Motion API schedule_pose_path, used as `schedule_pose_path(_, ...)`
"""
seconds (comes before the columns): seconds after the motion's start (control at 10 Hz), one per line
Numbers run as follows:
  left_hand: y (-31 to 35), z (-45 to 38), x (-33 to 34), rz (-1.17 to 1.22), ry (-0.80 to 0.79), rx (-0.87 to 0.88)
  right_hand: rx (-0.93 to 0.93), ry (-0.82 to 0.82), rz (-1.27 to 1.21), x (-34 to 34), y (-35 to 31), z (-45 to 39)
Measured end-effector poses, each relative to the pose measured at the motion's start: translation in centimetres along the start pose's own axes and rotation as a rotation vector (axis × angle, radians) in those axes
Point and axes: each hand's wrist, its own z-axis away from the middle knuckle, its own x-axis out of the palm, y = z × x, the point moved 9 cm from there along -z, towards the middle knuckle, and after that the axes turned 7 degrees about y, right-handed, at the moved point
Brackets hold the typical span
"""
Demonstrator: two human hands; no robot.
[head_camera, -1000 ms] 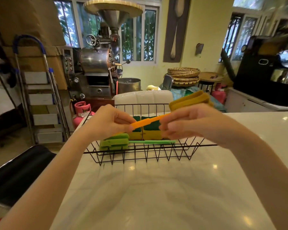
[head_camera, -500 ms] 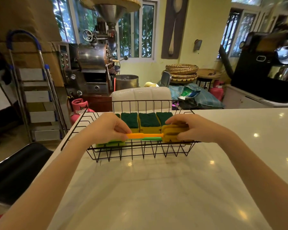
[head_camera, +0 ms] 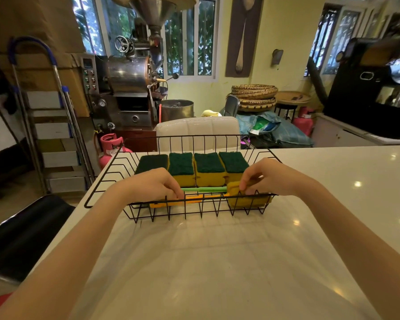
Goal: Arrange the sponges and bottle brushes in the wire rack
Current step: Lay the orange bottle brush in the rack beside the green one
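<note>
Both forearms reach forward over the white bench (head_camera: 217, 262), hands down inside the wire rack (head_camera: 194, 139) at its near wall. Left hand (head_camera: 153, 184): palm down, fingers curled together on the handle end of the orange bottle brush (head_camera: 194, 199); exact grip is hidden under the knuckles. Right hand (head_camera: 266, 176): fingertips pinched on the yellow sponge head (head_camera: 247, 199) at the brush's other end, near the rack's right front corner.

The orange brush lies flat along the rack's front edge, just behind the near wires. A green bottle brush (head_camera: 203, 189) lies parallel just behind it, handle showing between the two hands, its ends covered. Four green-topped yellow sponges (head_camera: 208, 169) stand side by side in a row behind the brushes, touching each other.

The rack sits at the bench's far edge, left of centre. Beyond that edge: white chair back (head_camera: 198, 130), pink gas cylinder (head_camera: 112, 146), stepladder (head_camera: 44, 116) far left.
</note>
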Motion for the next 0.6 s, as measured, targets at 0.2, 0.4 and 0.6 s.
schedule_pose_path(0.2, -0.6, 0.1, 0.5, 0.065, -0.083, -0.074, 0.025, -0.063, 0.009, 0.5, 0.1, -0.1)
schedule_pose_path(0.4, -0.8, 0.5, 0.5, 0.033, -0.090, -0.170, 0.054, -0.029, -0.004, 0.1, 0.5, -0.2)
schedule_pose_path(0.6, -0.1, 0.5, 0.3, 0.161, -0.115, -0.141, 0.017, 0.038, -0.068, -1.6, -0.2, 0.3)
